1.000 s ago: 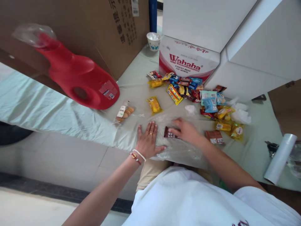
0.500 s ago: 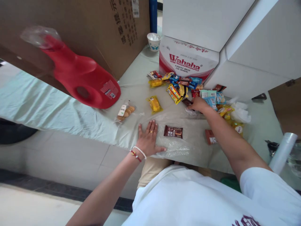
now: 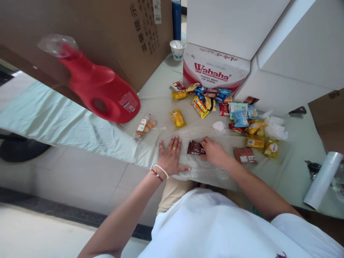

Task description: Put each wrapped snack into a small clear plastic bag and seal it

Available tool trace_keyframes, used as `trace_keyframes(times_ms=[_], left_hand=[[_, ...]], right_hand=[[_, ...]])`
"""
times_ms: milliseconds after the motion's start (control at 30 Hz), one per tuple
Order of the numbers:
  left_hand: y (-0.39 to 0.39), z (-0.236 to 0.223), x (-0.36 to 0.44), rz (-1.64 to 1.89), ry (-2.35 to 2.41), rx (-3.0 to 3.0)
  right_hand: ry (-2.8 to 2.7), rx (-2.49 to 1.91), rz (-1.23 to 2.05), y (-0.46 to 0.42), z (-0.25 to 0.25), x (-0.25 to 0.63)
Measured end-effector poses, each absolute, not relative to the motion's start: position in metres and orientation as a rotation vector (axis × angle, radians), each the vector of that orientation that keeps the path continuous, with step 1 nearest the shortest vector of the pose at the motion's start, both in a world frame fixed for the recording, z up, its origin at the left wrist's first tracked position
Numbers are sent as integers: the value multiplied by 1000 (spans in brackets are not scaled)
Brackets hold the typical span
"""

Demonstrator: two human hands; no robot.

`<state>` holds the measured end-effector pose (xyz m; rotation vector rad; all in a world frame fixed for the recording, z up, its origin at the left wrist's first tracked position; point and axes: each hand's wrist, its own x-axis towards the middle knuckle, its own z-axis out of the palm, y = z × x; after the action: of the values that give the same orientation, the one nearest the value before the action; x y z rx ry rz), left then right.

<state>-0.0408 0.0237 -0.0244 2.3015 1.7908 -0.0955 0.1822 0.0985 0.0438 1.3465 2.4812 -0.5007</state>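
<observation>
R hand (image 3: pixel 213 152) grips brown pkt (image 3: pixel 195 147); 1 clear pkt (image 3: pixel 141 125) w/ biscuits (image 3: pixel 151 124) apart.

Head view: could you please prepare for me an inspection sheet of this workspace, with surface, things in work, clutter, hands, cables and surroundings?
Surface: pale green cloth, wrinkled at left; clear plastic film over part of its near side.
Things in work: dark brown packet above the film; a second may lie under it.
Clutter: mixed snack packets heaped before the Wahaha box; biscuit pack farther left.
Hands: left hand flat, fingers spread; right hand holding the dark brown packet.
Cables: nothing seen.
Surroundings: red jug and cardboard box at left; plastic roll at right.
</observation>
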Motion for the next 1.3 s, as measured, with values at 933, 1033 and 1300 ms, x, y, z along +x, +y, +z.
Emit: trace_keyframes(times_ms=[933,1033,1300], left_hand=[[21,-28,-42,-28,1804,2281],[20,-27,-42,-8,1791,2264],[15,-22,-50,76,1753,2282]], right_hand=[[2474,1377,-360,95,46,176],[2451,1410,-388,99,46,180],[2633,1445,-609,87,47,192]])
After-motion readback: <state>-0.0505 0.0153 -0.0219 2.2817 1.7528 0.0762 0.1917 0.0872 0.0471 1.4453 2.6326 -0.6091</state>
